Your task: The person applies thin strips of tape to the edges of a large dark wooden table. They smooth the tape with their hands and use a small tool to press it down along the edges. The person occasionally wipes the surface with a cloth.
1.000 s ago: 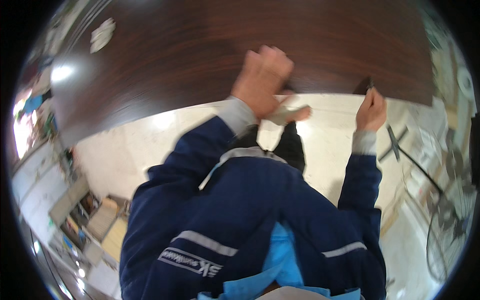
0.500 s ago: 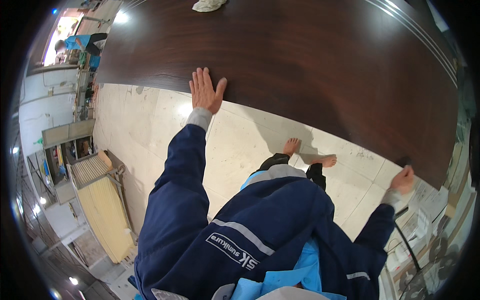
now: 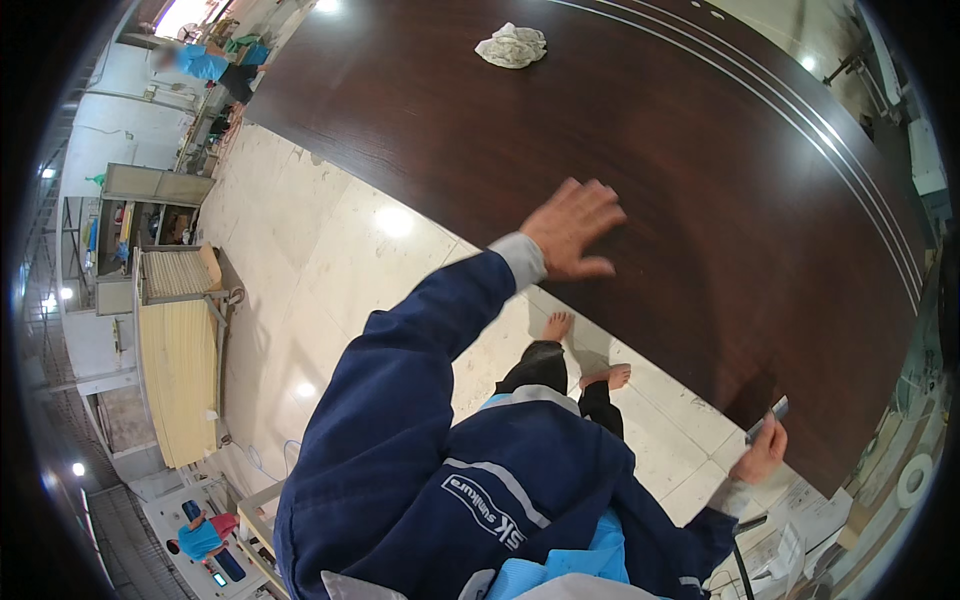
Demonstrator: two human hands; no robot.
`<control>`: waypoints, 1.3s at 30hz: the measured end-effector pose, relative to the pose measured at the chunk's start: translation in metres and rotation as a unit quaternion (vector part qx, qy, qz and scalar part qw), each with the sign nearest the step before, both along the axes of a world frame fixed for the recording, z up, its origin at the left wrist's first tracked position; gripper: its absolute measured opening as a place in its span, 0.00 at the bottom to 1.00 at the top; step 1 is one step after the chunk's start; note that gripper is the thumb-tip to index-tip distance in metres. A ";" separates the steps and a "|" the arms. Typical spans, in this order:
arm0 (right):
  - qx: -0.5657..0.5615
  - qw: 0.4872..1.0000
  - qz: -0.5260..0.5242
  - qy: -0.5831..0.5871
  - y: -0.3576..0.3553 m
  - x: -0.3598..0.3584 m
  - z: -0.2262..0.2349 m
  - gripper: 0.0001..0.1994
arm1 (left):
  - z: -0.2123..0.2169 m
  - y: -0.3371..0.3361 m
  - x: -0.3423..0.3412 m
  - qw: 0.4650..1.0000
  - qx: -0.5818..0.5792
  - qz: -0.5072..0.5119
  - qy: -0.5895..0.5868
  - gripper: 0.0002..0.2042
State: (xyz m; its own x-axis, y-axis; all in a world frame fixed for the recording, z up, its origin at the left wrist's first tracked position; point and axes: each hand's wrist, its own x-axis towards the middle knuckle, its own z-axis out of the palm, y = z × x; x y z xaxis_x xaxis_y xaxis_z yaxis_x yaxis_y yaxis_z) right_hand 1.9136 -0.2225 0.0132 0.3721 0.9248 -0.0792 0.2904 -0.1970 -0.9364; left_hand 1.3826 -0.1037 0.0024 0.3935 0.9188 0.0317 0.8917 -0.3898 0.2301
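Pose — left hand (image 3: 570,232) splayed over brown panel (image 3: 420,120) | right hand (image 3: 762,454) — gripping small object (image 3: 780,407)

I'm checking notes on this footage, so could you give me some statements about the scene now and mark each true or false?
1. The right hand holds a small grey object. True.
2. The left hand is clenched in a fist. False: it is open, with its fingers spread, over the dark brown panel.
3. A crumpled whitish cloth lies on the dark brown panel. True.
4. The person's feet are in boots. False: they are bare.
5. Pale lines run along one side of the dark brown panel. True.
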 end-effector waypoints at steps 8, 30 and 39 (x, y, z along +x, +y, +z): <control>-0.104 0.967 -0.217 -0.087 -0.023 -0.010 0.016 0.21 | 0.016 0.212 -0.193 0.907 0.156 0.383 -0.077 0.44; -0.024 0.854 -0.496 0.157 -0.141 -0.072 -0.011 0.14 | -0.039 0.154 -0.043 0.991 0.108 0.081 0.016 0.29; 0.010 0.753 -0.599 0.272 -0.180 -0.072 -0.041 0.12 | -0.017 0.115 0.245 0.919 -0.003 -0.390 -0.046 0.31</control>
State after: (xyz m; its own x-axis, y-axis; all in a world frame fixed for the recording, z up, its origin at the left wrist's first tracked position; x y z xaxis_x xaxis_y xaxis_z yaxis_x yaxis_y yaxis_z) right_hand 1.8419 -0.4026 -0.0276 0.8576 -0.0456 -0.5123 -0.5127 0.0035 -0.8586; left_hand 1.6280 0.0118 -0.0147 0.9291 0.3576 0.0940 0.3170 -0.9013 0.2954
